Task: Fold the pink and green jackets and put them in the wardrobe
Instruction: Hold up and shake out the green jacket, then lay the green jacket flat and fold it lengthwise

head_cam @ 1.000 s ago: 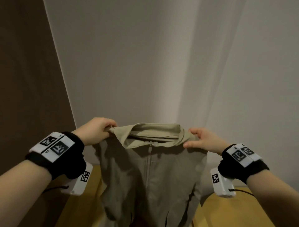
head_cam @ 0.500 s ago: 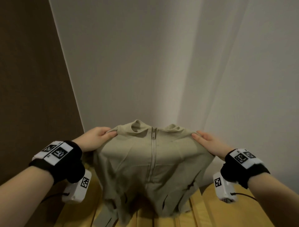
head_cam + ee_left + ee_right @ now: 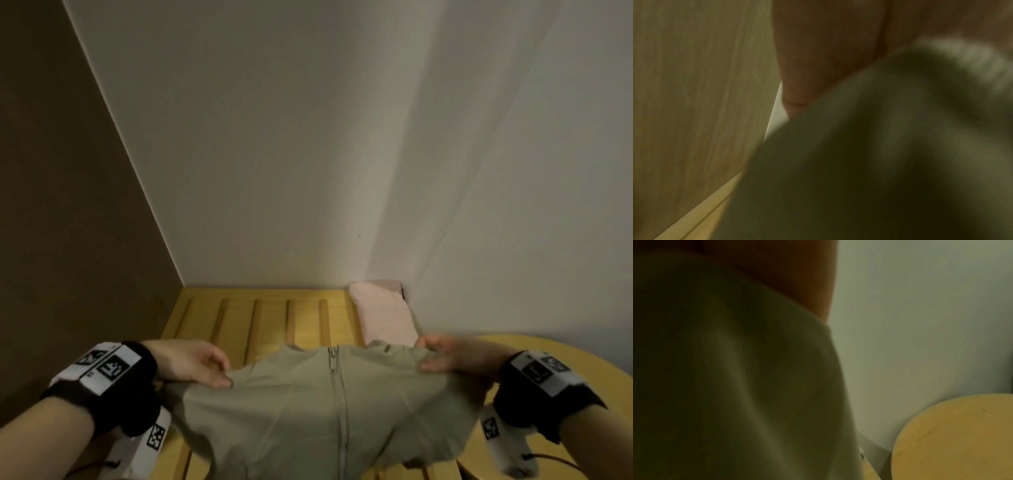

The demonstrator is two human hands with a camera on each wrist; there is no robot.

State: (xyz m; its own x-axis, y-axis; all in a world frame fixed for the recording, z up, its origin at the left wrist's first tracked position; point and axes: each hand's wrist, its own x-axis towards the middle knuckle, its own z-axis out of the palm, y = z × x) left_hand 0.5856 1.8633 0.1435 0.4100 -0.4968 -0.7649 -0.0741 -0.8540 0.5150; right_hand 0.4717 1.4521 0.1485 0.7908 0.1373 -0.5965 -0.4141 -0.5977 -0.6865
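Note:
The green zip-front jacket [image 3: 318, 411] is spread front up over a slatted wooden surface [image 3: 239, 322], its zip running down the middle. My left hand [image 3: 205, 366] pinches its left shoulder and my right hand [image 3: 442, 356] grips its right shoulder. A folded pink jacket [image 3: 382, 313] lies at the back right corner, against the wall. Both wrist views are blurred; in the left wrist view green jacket fabric [image 3: 879, 146] lies under a finger [image 3: 818, 56], and in the right wrist view the jacket [image 3: 735, 369] hangs from the hand.
A brown panel [image 3: 68, 205] stands on the left, and white walls [image 3: 308, 137] close the back and right. A round wooden tabletop [image 3: 565, 359] sits at the right, also in the right wrist view [image 3: 962, 434].
Both hands have come down and forward with the green jacket, from hanging upright to spread over the slats. The view has tilted, and the pink jacket now shows behind.

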